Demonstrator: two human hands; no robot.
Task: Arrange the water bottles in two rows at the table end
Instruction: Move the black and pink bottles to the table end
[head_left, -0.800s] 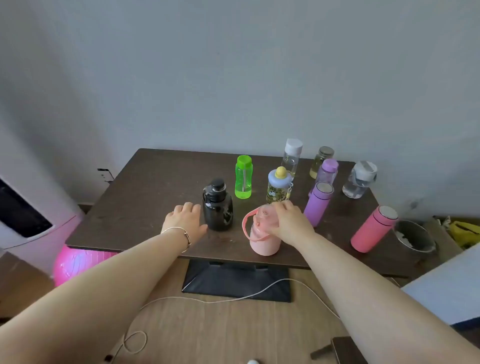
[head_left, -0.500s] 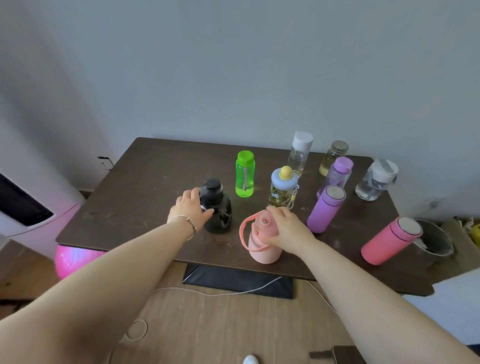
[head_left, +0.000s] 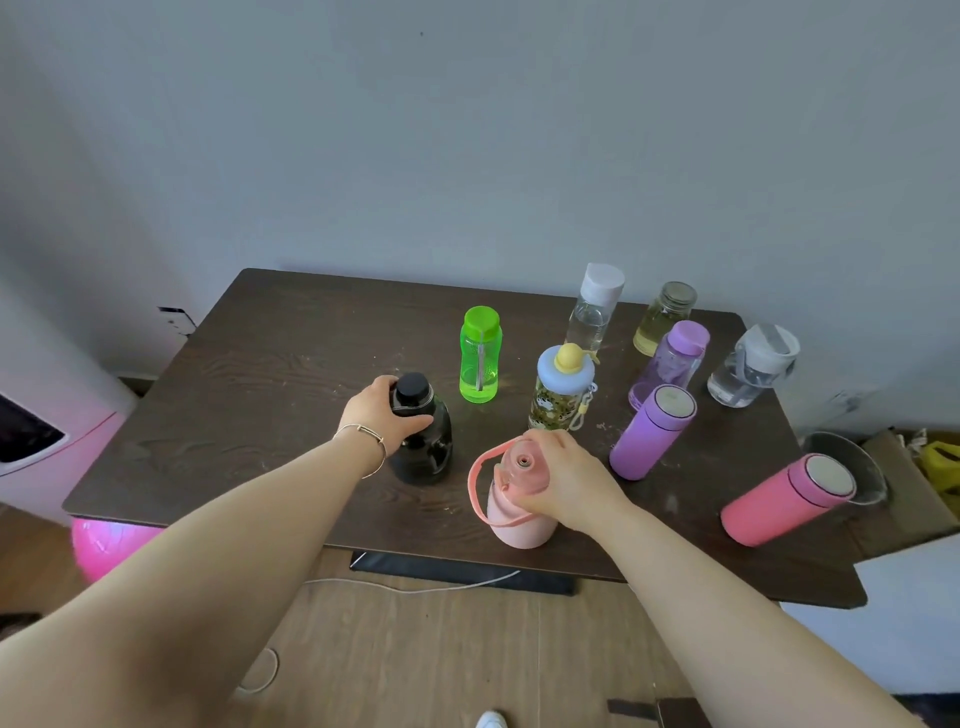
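Several bottles stand on a dark wooden table (head_left: 270, 353). My left hand (head_left: 382, 415) is wrapped around the neck of the black bottle (head_left: 423, 447). My right hand (head_left: 563, 475) grips the top of the pale pink bottle with a loop handle (head_left: 511, 499) near the front edge. Behind them stand a green bottle (head_left: 480, 356), a patterned bottle with a blue lid (head_left: 561, 389), a purple flask (head_left: 652, 431), a clear purple bottle (head_left: 672, 361), a white-capped clear bottle (head_left: 595, 306), a yellowish jar (head_left: 665, 317), a clear bottle with a white lid (head_left: 750, 371) and a pink flask (head_left: 787, 499).
A grey wall runs behind the table. A pink ball (head_left: 104, 545) lies under the left corner beside a white appliance (head_left: 47, 415). A grey bucket (head_left: 852, 462) and a cardboard box (head_left: 914, 488) sit off the right edge. A white cable (head_left: 415, 587) trails on the wooden floor.
My left hand moved from the tabletop onto the black bottle and closed around its neck. My right hand kept its hold on the pale pink bottle. The camera shifted left.
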